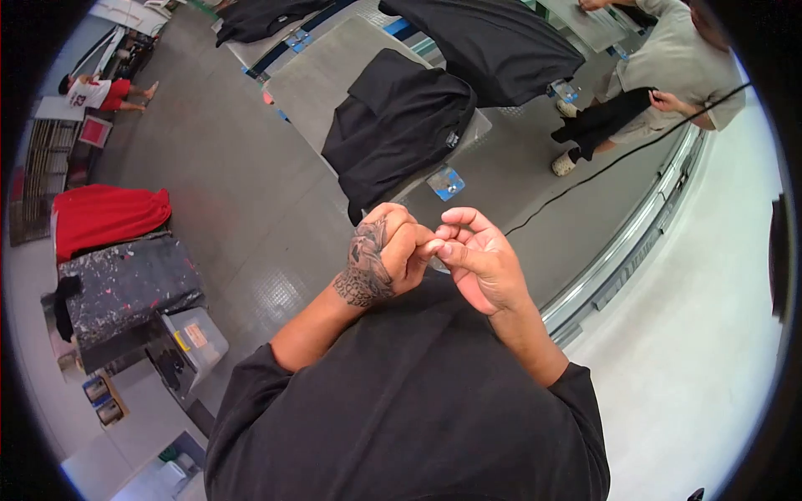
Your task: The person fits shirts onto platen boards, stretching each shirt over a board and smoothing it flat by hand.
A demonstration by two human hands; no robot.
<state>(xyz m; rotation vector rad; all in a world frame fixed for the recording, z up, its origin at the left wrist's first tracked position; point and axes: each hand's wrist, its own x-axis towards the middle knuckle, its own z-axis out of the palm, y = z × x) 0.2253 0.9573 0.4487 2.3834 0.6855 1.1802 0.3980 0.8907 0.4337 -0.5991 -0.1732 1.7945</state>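
Note:
My left hand [378, 255], tattooed on its back, is curled closed in front of my chest. My right hand [484, 265] meets it at the fingertips, thumb and forefinger pinched together while its other fingers are loosely bent. Whatever lies between the fingertips, if anything, is too small to make out. Beyond my hands, a black garment [401, 125] is draped over a grey flat board [313, 75]. A metal clamp with blue tape [446, 183] sits at the board's near end.
Another black garment [493, 50] lies on a board behind. A person [668, 71] at right holds black cloth [614, 121]. At left are a red cloth [109, 217], a paint-spattered table [138, 284] and a plastic bin [196, 338]. A black cable [618, 163] crosses the right side.

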